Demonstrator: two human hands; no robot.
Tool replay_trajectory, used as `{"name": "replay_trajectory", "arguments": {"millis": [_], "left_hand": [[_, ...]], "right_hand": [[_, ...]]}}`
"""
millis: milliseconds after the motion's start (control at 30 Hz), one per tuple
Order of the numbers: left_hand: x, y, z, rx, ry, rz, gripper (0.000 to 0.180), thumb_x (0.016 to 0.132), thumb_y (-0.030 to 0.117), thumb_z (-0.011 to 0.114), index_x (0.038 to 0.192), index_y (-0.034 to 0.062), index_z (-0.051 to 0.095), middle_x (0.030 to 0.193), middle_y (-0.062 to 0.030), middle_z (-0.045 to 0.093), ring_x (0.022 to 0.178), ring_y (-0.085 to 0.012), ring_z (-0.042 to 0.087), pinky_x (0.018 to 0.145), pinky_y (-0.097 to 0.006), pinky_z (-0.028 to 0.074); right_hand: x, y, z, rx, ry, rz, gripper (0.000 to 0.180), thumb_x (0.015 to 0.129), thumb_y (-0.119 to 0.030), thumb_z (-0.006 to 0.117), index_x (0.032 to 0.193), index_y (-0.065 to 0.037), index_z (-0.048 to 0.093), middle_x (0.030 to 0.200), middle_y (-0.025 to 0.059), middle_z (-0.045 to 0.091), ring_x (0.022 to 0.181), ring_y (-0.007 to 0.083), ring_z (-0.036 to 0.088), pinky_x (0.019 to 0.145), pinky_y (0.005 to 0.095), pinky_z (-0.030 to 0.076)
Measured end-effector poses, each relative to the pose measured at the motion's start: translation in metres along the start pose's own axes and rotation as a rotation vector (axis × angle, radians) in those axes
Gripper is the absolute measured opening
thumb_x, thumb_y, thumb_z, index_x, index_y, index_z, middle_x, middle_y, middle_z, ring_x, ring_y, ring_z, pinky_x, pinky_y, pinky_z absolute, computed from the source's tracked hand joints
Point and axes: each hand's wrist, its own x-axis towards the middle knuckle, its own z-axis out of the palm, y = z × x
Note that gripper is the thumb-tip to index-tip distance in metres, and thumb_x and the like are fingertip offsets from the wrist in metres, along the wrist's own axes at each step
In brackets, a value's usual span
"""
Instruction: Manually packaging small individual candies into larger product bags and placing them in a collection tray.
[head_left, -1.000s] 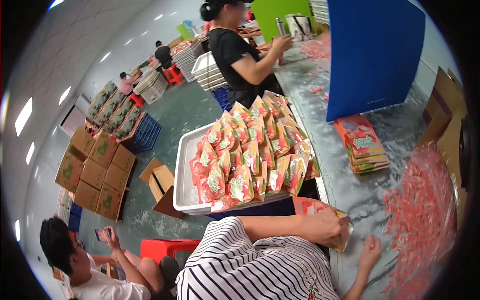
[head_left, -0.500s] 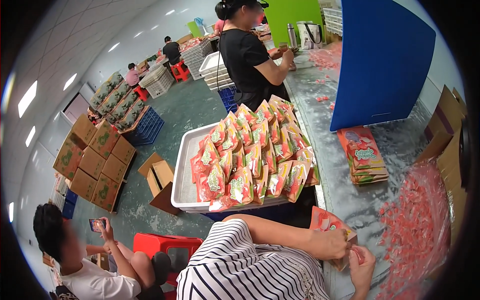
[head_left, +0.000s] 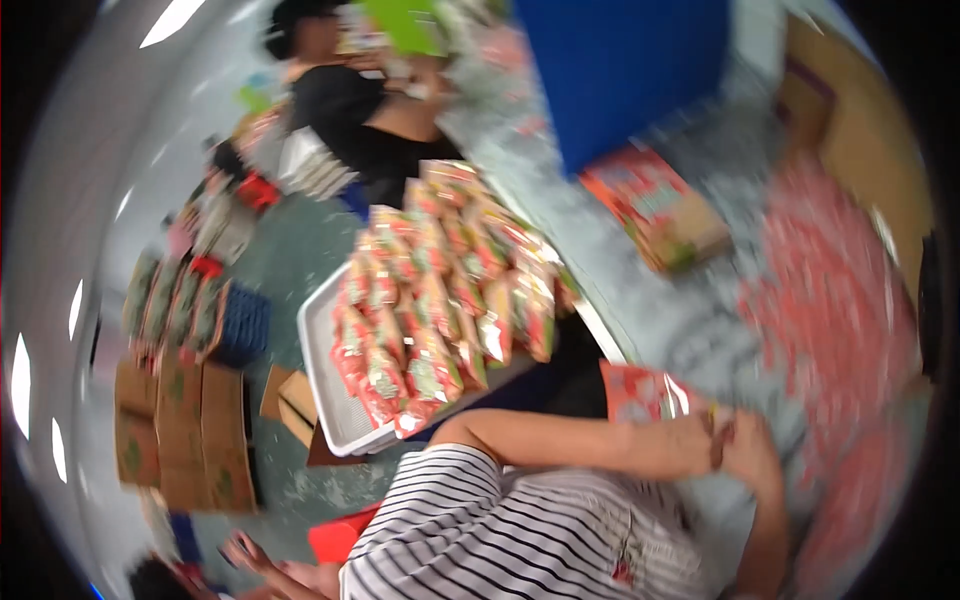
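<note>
The picture is motion-blurred. My left hand [head_left: 690, 445] reaches across my striped shirt and grips a red, partly clear packet [head_left: 640, 392] at the near edge of the grey table [head_left: 690, 320]. My right hand [head_left: 752, 452] comes up from below and meets the left hand at the packet; the blur hides its fingers. A broad pile of small red wrapped pieces [head_left: 840, 300] lies on the table just right of both hands.
Left of the table, a white tray [head_left: 330, 400] is heaped with red-and-green packets [head_left: 430, 290]. A stack of packets [head_left: 655, 205] sits before a blue board [head_left: 620, 60]. A person in black [head_left: 370, 120] works beyond. Cardboard boxes [head_left: 180, 420] and a blue crate [head_left: 245, 325] stand on the floor.
My right hand has come off the pile of red pieces and moved in to meet my left hand at the packet. The camera has swung, blurring the view.
</note>
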Motion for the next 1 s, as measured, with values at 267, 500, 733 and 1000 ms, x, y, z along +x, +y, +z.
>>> {"name": "replay_trajectory", "arguments": {"millis": [267,500,733,1000], "left_hand": [[0.010,-0.022,-0.045,-0.129,-0.120,-0.076,0.039,0.072,0.004,0.062,0.110,0.0089,0.065,0.103,-0.0076,0.063,0.092,-0.0258,0.061,0.074,-0.038,0.050],[0.003,-0.024,-0.049,-0.123,-0.096,-0.155,0.014,0.070,0.005,0.064,0.083,0.0025,0.060,0.084,-0.0097,0.056,0.074,-0.0269,0.058,0.066,-0.037,0.047],[0.001,-0.009,-0.080,-0.150,0.028,-0.220,0.015,0.076,0.011,0.072,0.080,0.0022,0.060,0.078,-0.0088,0.056,0.066,-0.0258,0.057,0.060,-0.036,0.046],[0.003,-0.011,-0.078,-0.203,0.074,-0.199,0.017,0.072,0.006,0.074,0.081,0.0007,0.060,0.084,-0.0118,0.060,0.070,-0.0288,0.060,0.063,-0.038,0.049]], "right_hand": [[0.003,-0.013,-0.035,0.733,-0.164,0.168,0.020,0.089,-0.013,0.054,0.102,0.001,0.060,0.089,0.0053,0.065,0.065,0.0088,0.057,0.049,0.0243,0.043],[-0.017,-0.028,-0.050,1.082,0.045,0.225,0.024,0.094,-0.017,0.053,0.107,0.001,0.060,0.081,0.0081,0.064,0.052,0.0081,0.050,0.041,0.0198,0.032],[-0.025,-0.089,-0.045,1.778,0.427,-0.013,0.029,0.099,-0.028,0.045,0.100,-0.002,0.059,0.065,0.0050,0.053,0.045,0.0086,0.039,0.037,0.0216,0.026],[-0.017,-0.077,-0.010,0.709,0.618,-0.384,0.019,0.098,-0.008,0.043,0.097,0.004,0.057,0.091,0.0121,0.062,0.086,0.0186,0.061,0.079,0.0297,0.048]]}}
